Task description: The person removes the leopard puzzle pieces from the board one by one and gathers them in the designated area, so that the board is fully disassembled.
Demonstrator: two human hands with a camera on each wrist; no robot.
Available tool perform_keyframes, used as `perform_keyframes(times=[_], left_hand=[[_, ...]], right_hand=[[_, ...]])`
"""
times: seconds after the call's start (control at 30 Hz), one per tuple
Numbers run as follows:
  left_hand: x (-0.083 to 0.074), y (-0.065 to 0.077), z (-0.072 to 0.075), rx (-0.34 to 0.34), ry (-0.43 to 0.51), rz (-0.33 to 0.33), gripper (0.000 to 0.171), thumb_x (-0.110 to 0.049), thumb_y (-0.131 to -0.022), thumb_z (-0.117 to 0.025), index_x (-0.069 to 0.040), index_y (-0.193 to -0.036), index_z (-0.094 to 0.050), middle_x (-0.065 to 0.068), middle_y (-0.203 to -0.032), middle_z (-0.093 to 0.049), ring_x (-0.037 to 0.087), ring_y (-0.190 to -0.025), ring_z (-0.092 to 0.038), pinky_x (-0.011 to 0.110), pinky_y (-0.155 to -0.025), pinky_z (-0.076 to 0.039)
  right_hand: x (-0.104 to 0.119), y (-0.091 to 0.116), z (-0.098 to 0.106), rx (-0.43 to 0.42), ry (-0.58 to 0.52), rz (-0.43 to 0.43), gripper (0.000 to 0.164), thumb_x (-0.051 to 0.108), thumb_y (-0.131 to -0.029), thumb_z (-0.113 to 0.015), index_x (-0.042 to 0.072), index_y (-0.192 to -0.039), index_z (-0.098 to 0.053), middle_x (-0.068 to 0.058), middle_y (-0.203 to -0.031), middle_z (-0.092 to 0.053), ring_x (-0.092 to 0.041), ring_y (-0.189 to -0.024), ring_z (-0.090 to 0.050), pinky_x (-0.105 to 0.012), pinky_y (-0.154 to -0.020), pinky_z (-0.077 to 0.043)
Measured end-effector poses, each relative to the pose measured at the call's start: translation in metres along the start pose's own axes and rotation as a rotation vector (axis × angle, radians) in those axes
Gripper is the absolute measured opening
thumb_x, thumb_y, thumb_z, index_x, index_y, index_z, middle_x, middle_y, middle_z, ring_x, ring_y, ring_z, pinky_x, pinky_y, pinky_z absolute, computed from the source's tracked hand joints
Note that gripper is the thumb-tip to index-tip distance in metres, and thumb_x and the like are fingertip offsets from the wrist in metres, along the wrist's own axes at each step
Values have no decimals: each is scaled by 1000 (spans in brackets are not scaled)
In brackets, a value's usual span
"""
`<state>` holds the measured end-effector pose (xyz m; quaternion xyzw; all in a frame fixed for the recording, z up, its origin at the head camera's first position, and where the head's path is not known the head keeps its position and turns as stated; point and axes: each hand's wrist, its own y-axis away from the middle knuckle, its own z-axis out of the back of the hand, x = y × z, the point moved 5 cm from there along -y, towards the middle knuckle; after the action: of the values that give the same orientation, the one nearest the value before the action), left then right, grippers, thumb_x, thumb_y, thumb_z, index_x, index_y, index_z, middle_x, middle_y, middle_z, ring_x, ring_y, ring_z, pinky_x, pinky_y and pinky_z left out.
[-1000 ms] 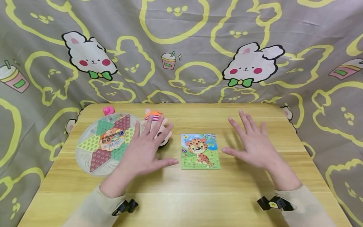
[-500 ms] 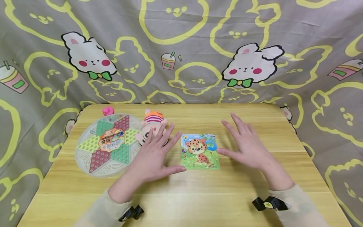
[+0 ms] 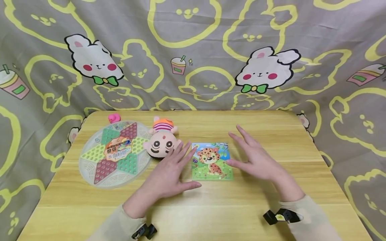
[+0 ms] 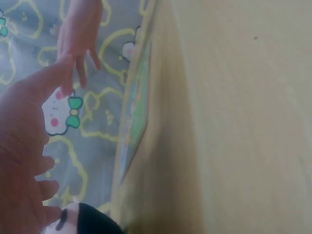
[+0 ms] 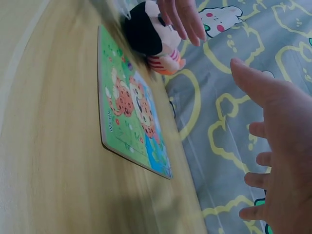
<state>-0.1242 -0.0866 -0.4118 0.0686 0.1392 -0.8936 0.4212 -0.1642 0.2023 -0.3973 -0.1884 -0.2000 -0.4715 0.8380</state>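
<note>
A square picture puzzle (image 3: pixel 212 162) with a spotted leopard cub on green grass lies flat near the middle of the table; the right wrist view shows the thin edge of this puzzle (image 5: pixel 127 105). My left hand (image 3: pixel 169 175) hovers at its left side, fingers spread, fingertips overlapping its upper left corner in the head view. On the other side my right hand (image 3: pixel 257 159) is held above the table with spread fingers, thumb tip at the puzzle's right edge. Both hands hold nothing. Just beyond my left fingers lies a plush doll (image 3: pixel 163 144) with a striped shirt.
A round Chinese checkers board (image 3: pixel 116 154) with a coloured star lies at the left, partly beside the doll. Behind it sits a pink rubber duck (image 3: pixel 114 117). A grey patterned curtain (image 3: pixel 208 50) hangs along the back and sides of the wooden table (image 3: pixel 241 214).
Both hands have moved inward toward the puzzle, the left one rightward and nearer, the right one leftward. The doll's face, earlier partly covered by my left hand, now shows.
</note>
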Motion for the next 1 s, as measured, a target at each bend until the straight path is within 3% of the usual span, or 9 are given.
perform_keyframes(times=[0.37,0.57,0.77,1.0], left_hand=[[-5,-4,-12,28,41,-9,107,-81,-91,-57,-17,-170,-23,7,-175,-13,33,-159,-16,52,-127,-21],[-4,-6,-22,35,76,-4,103,-79,-94,-56,-9,-166,-33,13,-172,-26,39,-156,-29,56,-123,-30],[-4,-8,-31,48,111,-7,96,-70,-95,-64,-4,-161,-44,14,-168,-37,40,-152,-36,58,-122,-30],[-6,-11,-39,108,152,-10,87,-63,-97,-68,-4,-158,-49,12,-168,-35,36,-153,-35,55,-122,-31]], right_hand=[[2,-8,-9,-5,-64,31,90,57,-94,-75,23,-167,-35,2,-176,-12,-35,-159,-20,-68,-120,-28],[2,-12,-15,20,-108,26,86,55,-95,-75,21,-165,-38,1,-176,-15,-35,-158,-22,-68,-119,-30],[2,-16,-22,37,-140,35,83,55,-96,-74,22,-165,-40,1,-175,-17,-34,-157,-26,-65,-120,-31],[3,-18,-28,64,-175,48,81,53,-97,-73,21,-164,-41,-4,-174,-22,-35,-157,-27,-63,-121,-29]])
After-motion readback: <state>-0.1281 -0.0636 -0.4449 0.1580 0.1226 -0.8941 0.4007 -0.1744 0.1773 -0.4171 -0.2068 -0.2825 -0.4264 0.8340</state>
